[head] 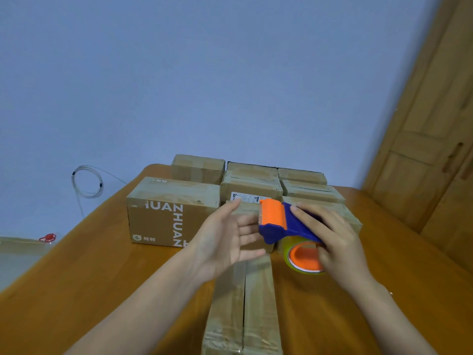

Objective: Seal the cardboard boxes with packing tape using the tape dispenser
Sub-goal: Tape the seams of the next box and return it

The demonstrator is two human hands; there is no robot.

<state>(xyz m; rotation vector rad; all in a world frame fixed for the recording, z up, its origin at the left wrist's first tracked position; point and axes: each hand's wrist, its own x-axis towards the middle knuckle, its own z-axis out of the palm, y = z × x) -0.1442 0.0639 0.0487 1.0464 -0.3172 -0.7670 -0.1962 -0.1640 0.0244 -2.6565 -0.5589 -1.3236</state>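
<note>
My right hand (335, 242) grips a blue and orange tape dispenser (281, 224) holding a roll of clear tape (303, 257), lifted above the table. My left hand (227, 239) is open, palm turned right, fingers straight, just left of the dispenser's orange front and not clearly touching it. Below both hands lies a long narrow cardboard box (243, 311) with its centre seam running toward me. Behind the hands stands a small box (249, 210), partly hidden by my left hand.
A large printed cardboard box (163, 216) stands to the left on the wooden table (102, 290). Several more boxes (256, 180) are packed behind, up to the blue wall. A wooden door (430, 124) is on the right. A coiled clear cable (87, 183) hangs at left.
</note>
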